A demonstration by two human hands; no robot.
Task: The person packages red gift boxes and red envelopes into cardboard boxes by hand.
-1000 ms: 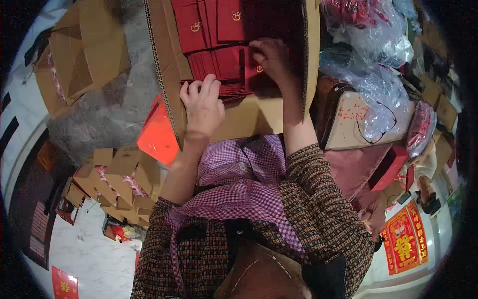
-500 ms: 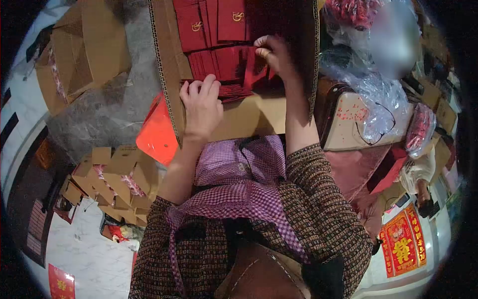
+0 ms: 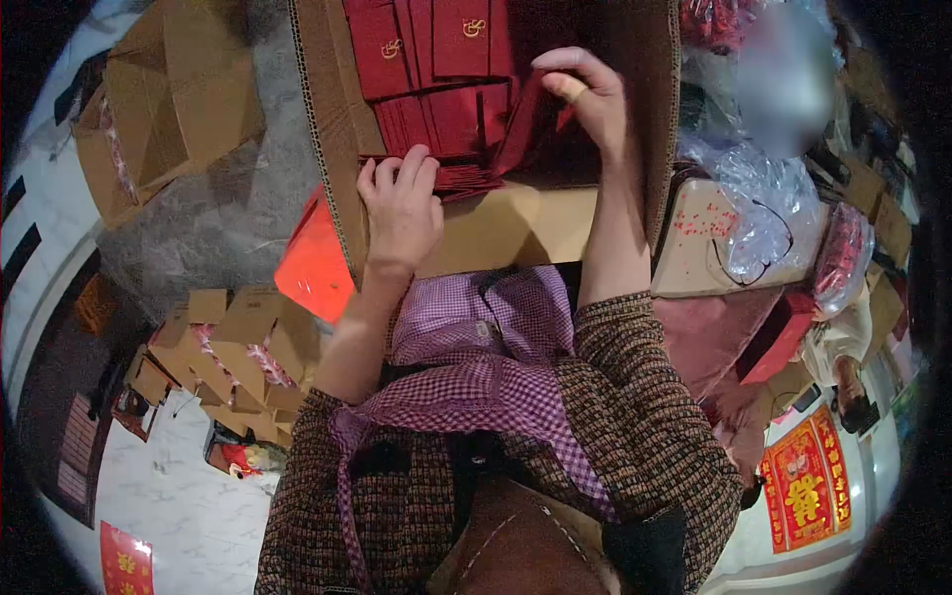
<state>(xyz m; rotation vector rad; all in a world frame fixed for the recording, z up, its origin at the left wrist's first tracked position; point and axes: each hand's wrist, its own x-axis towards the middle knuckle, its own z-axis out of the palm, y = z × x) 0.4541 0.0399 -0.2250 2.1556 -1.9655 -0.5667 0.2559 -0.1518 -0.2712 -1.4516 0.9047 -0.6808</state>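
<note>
A large cardboard box (image 3: 516, 223) stands open in front of me, with rows of dark red envelopes (image 3: 382, 50) inside, some bearing a gold emblem. My left hand (image 3: 402, 208) curls its fingers over the near end of a stack of red envelopes (image 3: 466, 178). Over the right half of the box, my right hand (image 3: 595, 104) pinches the upper edge of a tilted red envelope (image 3: 521, 129). That envelope's lower end is close to the stack by my left hand. Deep shadow hides the box's right interior.
An orange-red sheet or bag (image 3: 317, 263) lies left of the box. Further left are folded cartons (image 3: 243, 342). On the right, glasses (image 3: 759, 253) and clear plastic (image 3: 769, 203) lie on a beige surface (image 3: 684, 263). Another person (image 3: 838, 342) is at the far right.
My right hand has moved right and slightly up, tilting the red envelope toward the right. My left hand stays on the stack. The box's right wall has shifted outward to the right.
</note>
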